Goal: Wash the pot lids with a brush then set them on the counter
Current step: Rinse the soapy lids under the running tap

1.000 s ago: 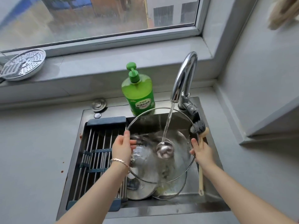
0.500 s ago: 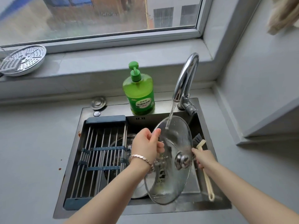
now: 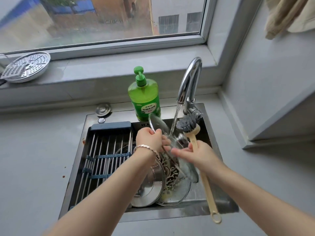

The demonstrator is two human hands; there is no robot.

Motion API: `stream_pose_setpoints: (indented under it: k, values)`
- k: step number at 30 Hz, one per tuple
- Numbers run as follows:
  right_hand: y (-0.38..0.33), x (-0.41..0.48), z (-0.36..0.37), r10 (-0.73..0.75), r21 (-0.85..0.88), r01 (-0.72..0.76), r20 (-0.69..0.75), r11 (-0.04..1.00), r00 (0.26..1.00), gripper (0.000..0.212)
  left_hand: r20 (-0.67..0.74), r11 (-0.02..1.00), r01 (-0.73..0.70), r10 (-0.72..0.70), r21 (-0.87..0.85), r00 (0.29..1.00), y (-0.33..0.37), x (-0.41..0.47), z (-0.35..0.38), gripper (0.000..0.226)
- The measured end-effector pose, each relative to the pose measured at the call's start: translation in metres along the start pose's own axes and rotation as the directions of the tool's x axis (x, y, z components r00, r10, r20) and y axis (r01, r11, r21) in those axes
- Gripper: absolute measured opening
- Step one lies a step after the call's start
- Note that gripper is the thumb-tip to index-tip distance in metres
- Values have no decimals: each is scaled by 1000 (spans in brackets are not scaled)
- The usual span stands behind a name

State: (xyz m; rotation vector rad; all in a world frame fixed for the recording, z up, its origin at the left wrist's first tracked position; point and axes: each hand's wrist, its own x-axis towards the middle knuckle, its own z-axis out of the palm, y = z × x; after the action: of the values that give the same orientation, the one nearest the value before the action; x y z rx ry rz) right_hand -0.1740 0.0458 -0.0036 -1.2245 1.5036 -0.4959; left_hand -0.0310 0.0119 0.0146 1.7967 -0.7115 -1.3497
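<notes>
Sink [image 3: 170, 216], tap [image 3: 187, 82] running | glass lid [image 3: 157, 122] gripped by left hand [image 3: 150, 137] | brush [image 3: 194, 142] clasped by right hand [image 3: 196, 155] alongside

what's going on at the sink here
A person is washing pot lids at the sink. The left hand grips the rim of a glass lid, held tilted on edge under the running faucet. The right hand holds a long-handled brush, its head raised beside the lid. A steel lid and a second glass lid lie in the basin, not yet on the counter.
</notes>
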Motion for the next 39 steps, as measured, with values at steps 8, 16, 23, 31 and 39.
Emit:
stream_pose_setpoints:
  k: [8,16,23,31,39]
  values:
    - [7,-7,9,-442,-350,344,-254,871,860,19,84,965,192,-179,-178,980,21,-16,3,10]
    - [44,14,-4,-108,42,149,-496,988,861,39,124,980,118,-139,163,982,-49,9,-27,14]
    - [80,24,-16,398,620,-83,-391,780,829,39,40,896,393,-409,208,912,-103,21,-57,22]
    - [99,27,9,562,887,-276,23,369,827,20,163,937,323,-301,-133,940,-79,28,-71,34]
    - [94,36,56,437,948,-202,77,246,896,39,77,989,-150,150,3,986,-44,9,-93,26]
